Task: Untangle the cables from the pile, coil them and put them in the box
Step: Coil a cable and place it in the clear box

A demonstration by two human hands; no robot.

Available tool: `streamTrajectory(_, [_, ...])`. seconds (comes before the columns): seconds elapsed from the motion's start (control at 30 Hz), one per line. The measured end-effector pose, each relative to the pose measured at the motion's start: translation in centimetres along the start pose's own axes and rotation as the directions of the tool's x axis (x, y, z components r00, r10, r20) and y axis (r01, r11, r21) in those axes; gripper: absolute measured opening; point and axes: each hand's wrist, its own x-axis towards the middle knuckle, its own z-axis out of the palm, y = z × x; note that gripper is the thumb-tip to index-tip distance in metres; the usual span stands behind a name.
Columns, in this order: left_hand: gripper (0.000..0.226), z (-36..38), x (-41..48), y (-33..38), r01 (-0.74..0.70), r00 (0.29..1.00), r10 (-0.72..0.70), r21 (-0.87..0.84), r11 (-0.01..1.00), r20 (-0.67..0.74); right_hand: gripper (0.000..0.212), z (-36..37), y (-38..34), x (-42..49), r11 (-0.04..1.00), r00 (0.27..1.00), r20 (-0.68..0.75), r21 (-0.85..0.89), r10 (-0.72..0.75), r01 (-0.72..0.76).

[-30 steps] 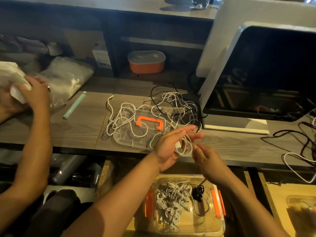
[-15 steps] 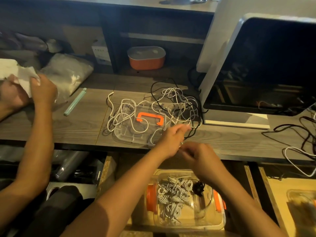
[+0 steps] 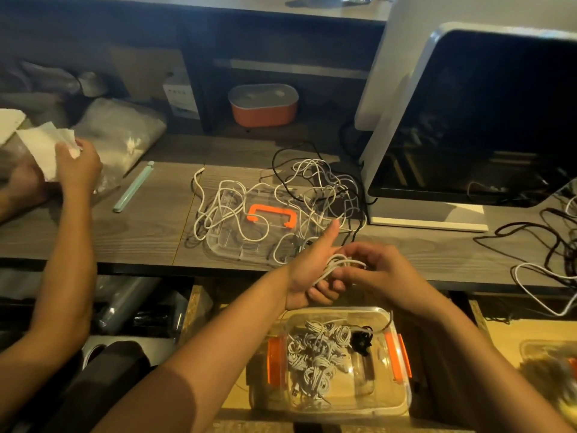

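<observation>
Clearly the white cable (image 3: 335, 264) is light, thin and limp. It will not hold a shape by itself, and a loose loop is likely to spring open or slip off. It sits as a small bundle of loops in the left hand (image 3: 307, 270), just in front of the desk (image 3: 140, 232) edge and above the box (image 3: 402, 395). The left fingers (image 3: 324, 290) are curled round the loops from below with the thumb pointing straight up. The right hand (image 3: 384, 273) is closed on the same bundle from the other side, its fingers (image 3: 352, 273) pinching the strands. The best hold is probably across the middle of the bundle, where all the loops cross, not by a plug end, so nothing unwinds on the way down.

The pile (image 3: 312, 182) on the desk is a loose snarl of white and black leads. Tugging 1 strand would likely drag the rest and tighten the knots, so each should be followed from a free end. It lies partly on the clear lid (image 3: 231, 245) with an orange handle.

The box is clear plastic with orange latches and stands open below the desk. It holds many coiled white cables (image 3: 315, 354) heaped at its left side and 1 black coil (image 3: 361, 339) near the far wall, with bare floor at the right. An orange tub (image 3: 262, 104) on the shelf is lidded, so its contents are hidden. A 2nd clear box (image 3: 552, 360) at far right is too blurred to read.
</observation>
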Motion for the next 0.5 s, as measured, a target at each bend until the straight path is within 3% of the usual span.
streamTrajectory(0.2, [0.06,-0.4,0.0,-0.5,0.133,0.991,-0.137,0.197,0.971,0.007,0.011,0.9,1.5,-0.4,0.991,0.994,0.097,-0.133,0.045,-0.032])
streamTrajectory(0.3, [0.042,-0.9,0.1,-0.4,0.031,0.999,-0.03,0.107,0.994,-0.017,0.011,1.6,2.3,-0.3,0.964,0.999,-0.04,-0.265,-0.008,-0.003])
streamTrajectory(0.37, [0.033,-0.8,0.3,-0.7,-0.07,0.992,0.076,0.064,0.996,-0.102,0.012,1.8,2.6,0.0,0.968,0.986,-0.164,-0.248,-0.015,-0.026])
streamTrajectory(0.5, [0.024,-0.5,0.7,-2.0,-0.202,0.924,0.249,0.182,0.962,-0.289,0.02,1.8,3.2,0.2,0.947,0.971,-0.238,-0.316,-0.025,-0.053])
